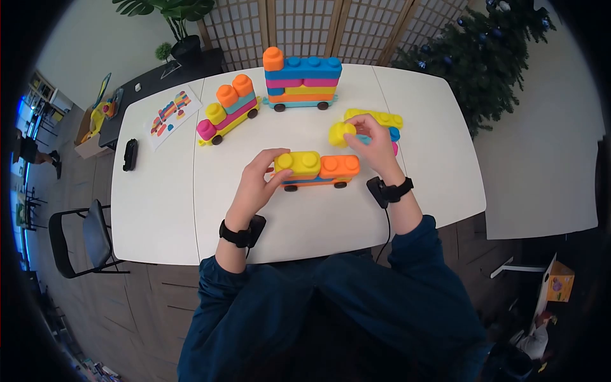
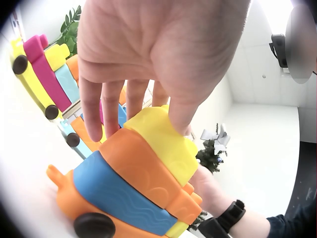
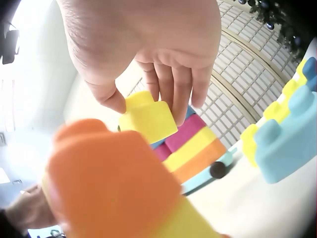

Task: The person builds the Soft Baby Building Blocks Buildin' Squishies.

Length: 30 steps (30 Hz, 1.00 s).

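My left hand (image 1: 253,183) grips a yellow two-stud toy block (image 1: 299,163) by its left end, thumb on the near side. That block sits on a wheeled toy wagon with an orange block (image 1: 339,167) beside it on top. In the left wrist view, blue and orange layers (image 2: 116,191) show beneath the yellow block, above a dark wheel (image 2: 94,226). Up and to the right of the wagon, my right hand (image 1: 380,148) pinches a small yellow block (image 3: 148,123) between thumb and fingers, raised over the table in the right wrist view.
Behind stand a tall block wagon (image 1: 303,83) and a smaller stepped wagon (image 1: 230,109). Loose blocks lie by my right hand, including a long yellow block (image 1: 387,119) and a light blue block (image 3: 287,144). A picture sheet (image 1: 173,116) and a black case (image 1: 130,155) lie left.
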{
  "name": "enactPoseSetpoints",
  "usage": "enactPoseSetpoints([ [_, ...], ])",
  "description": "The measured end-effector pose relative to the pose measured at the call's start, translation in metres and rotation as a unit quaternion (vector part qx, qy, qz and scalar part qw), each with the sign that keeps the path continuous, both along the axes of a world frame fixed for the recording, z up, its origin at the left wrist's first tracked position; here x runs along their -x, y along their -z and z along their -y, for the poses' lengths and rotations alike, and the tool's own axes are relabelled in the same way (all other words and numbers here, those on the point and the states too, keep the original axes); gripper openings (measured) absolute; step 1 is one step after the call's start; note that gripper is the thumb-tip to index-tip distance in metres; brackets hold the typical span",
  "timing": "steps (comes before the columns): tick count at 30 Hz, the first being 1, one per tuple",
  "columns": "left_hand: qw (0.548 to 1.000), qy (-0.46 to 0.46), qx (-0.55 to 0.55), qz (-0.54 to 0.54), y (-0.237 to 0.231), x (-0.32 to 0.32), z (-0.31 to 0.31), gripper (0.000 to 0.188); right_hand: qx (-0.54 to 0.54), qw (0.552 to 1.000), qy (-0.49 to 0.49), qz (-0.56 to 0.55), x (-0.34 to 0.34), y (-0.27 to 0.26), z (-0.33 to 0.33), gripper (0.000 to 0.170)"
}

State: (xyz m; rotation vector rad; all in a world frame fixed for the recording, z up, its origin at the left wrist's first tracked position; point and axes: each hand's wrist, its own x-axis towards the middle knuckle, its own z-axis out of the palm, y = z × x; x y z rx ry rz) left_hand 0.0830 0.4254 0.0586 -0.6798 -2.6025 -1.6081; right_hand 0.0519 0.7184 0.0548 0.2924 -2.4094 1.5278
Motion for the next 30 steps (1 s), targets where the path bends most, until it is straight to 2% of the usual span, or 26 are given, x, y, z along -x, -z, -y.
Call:
enactPoseSetpoints([
  [4,1.0,0.0,0.003,0.0,0.0,0.0,0.0,0.038,0.011,0.996,-0.084,0.005,-0.033,-0.007,0.014,0.026],
  [7,1.0,0.002,-0.003,0.011,0.0,0.0,0.0,0.038,0.0,0.995,-0.097,-0.018,-0.037,0.008,0.019,0.029],
  [13,0.999,-0.003,-0.017,0.033,-0.003,-0.003,-0.002,0.038,-0.001,0.993,-0.107,-0.049,-0.042,0.02,0.026,0.032],
  [22,0.999,-0.002,-0.024,0.041,-0.003,-0.003,-0.001,0.038,0.001,0.994,-0.107,-0.038,-0.044,0.018,0.028,0.032],
  [30,1.0,-0.005,-0.009,0.011,-0.003,-0.003,0.0,0.039,0.011,0.994,-0.108,-0.026,-0.044,0.019,0.028,0.033],
])
